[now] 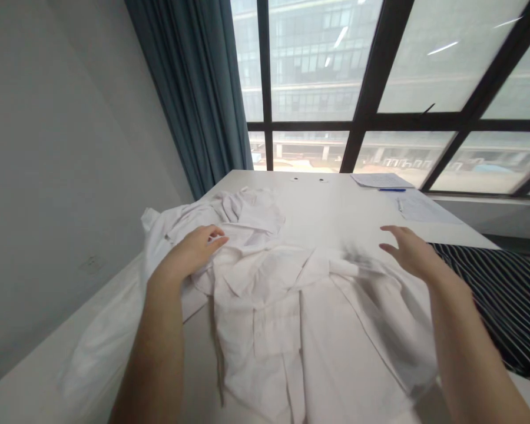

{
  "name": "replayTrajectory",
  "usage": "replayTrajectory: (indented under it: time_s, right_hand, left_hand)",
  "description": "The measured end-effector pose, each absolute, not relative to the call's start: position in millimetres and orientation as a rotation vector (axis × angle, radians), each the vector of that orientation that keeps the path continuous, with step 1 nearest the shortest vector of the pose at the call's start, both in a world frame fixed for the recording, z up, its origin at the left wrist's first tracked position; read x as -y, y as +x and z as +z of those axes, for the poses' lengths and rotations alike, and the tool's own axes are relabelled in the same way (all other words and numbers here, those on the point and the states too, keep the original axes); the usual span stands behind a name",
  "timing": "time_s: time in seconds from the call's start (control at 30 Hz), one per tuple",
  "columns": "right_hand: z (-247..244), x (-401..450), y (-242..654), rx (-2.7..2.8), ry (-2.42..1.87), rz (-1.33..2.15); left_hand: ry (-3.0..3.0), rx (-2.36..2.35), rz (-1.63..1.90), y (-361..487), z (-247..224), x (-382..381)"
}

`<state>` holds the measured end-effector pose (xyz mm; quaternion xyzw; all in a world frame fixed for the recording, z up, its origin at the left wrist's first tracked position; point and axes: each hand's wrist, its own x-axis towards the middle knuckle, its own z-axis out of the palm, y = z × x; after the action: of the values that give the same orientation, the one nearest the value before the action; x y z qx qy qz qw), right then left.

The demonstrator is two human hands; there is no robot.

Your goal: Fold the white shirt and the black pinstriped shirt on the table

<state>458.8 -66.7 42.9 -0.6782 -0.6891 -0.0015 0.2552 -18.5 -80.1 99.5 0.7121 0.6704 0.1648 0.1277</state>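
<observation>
A white shirt (265, 330) with a chest pocket and a button front lies spread on the white table in front of me. My left hand (198, 250) hovers at its upper left, beside a crumpled heap of white clothing (247, 212). Its fingers are loosely curved, with a small gap between thumb and fingers, and no cloth shows in them. My right hand (408, 250) is above the shirt's right sleeve (388, 300), thumb and fingers apart, holding nothing. The sleeve is smeared by motion.
Black striped cloth (494, 294) lies at the right edge. Papers (382, 180), a blue pen (392, 189) and a white pen (400, 205) rest at the far right of the table (313, 206). A wall stands left; a blue curtain (198, 88) and windows are behind.
</observation>
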Motion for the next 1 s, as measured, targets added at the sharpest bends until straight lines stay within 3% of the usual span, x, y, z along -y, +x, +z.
replayTrajectory:
  time_s: [0.17, 0.3, 0.47, 0.6, 0.7, 0.83, 1.0]
  right_hand:
    - [73, 92, 364, 2.301, -1.284, 0.341]
    - [56, 113, 293, 2.487, -1.305, 0.357]
    - [32, 125, 257, 2.497, -1.24, 0.439]
    - [55, 114, 288, 2.282, -1.062, 0.585]
    - [74, 95, 343, 1.761, -1.144, 0.372]
    - [66, 66, 424, 1.301, -1.344, 0.125]
    - [37, 54, 484, 1.473, -1.78, 0.072]
  left_hand:
    - [2.099, -1.872, 0.166, 4, 96, 82]
    - [2.048, -1.914, -0.059, 10, 81, 75]
    - [2.156, -1.855, 0.161, 9, 77, 70]
    - [2.21, -1.974, 0.759, 1, 89, 67]
    - [2.098, -2.185, 1.131, -10, 95, 65]
    - [2.022, -2.287, 1.101, -15, 89, 62]
    - [2.145, -2.173, 0.88, 3, 79, 59]
